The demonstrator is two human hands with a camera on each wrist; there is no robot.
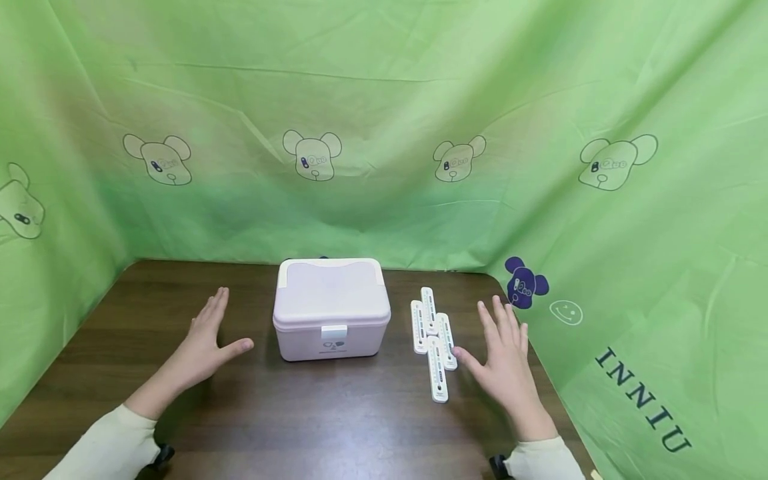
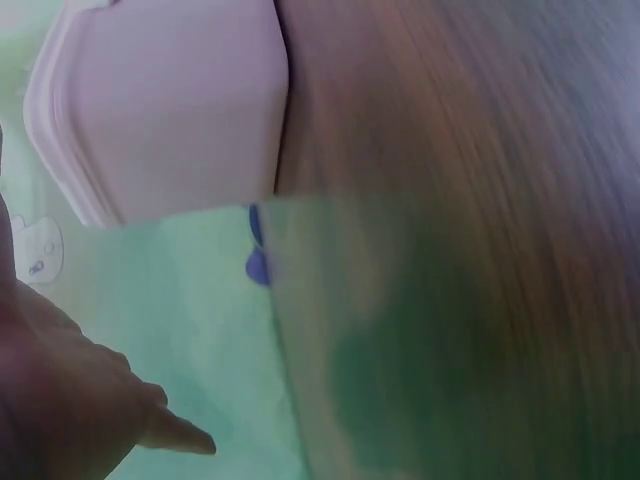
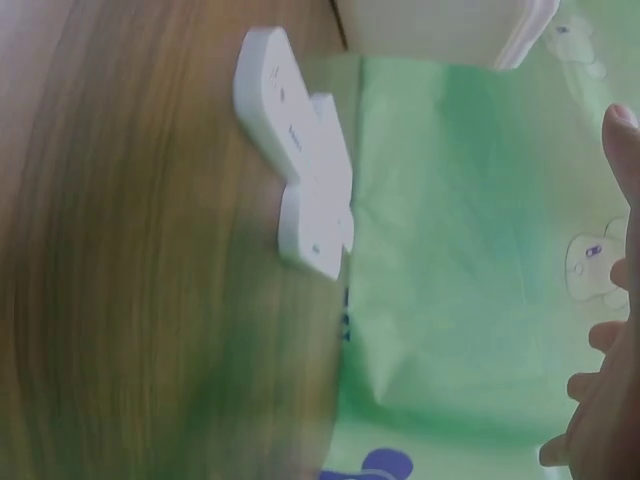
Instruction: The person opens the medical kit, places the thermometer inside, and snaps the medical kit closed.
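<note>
A pale lilac-white lidded box [image 1: 331, 307] with a front latch [image 1: 333, 333] stands closed near the middle of the table. To its left my left hand [image 1: 201, 350] is held with the fingers extended and the thumb spread, apart from the box. Right of the box lie several white thermometer-like strips [image 1: 438, 370] with printed scales, set side by side in a staggered group. My right hand [image 1: 507, 363] hovers just right of the strips, fingers spread; its thumb tip appears close to them, and contact cannot be told. Both hands hold nothing.
The dark brown wooden table [image 1: 324, 427] runs up to a green cloth backdrop [image 1: 384, 220] at the back and sides. Black bands [image 1: 163, 456] show at both wrists near the cuffs.
</note>
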